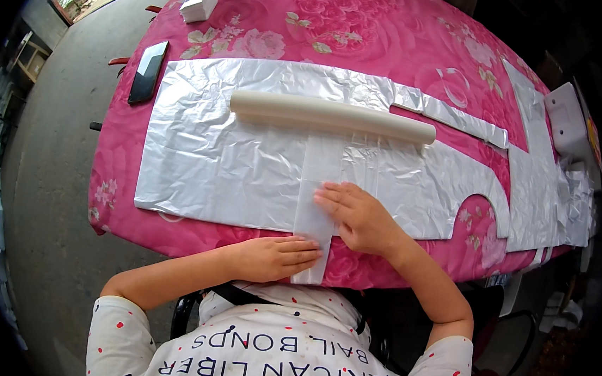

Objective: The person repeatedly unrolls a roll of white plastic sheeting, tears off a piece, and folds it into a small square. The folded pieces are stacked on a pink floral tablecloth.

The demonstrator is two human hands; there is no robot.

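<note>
Translucent white plastic makes up the narrow strip (313,217) under both hands, and it looks thin enough to crease at a careless push. To lay it well, I would anchor it with the left hand (283,259) and draw the right hand (355,213) along its length with light, even pressure, working air and wrinkles out toward a free edge rather than into the middle. Keeping the side edges straight and parallel matters too, since the wide silvery sheet (221,171) beneath is itself crinkled and could drag or pucker if pressed hard. The strip runs from near the cream tube (331,116), which rests across the sheet, down past the sheet's near edge and onto the pink flowered tablecloth (371,17) close to the person's body. Neither hand is closed round anything: the left lies palm down with its fingers extended and together, their tips over the strip's near end, while the right, slightly bent, has its fingers spread a little over the strip farther up, near its middle. Glare and a touch of motion blur at the right fingertips make it hard to say whether the strip is one layer or folded.
</note>
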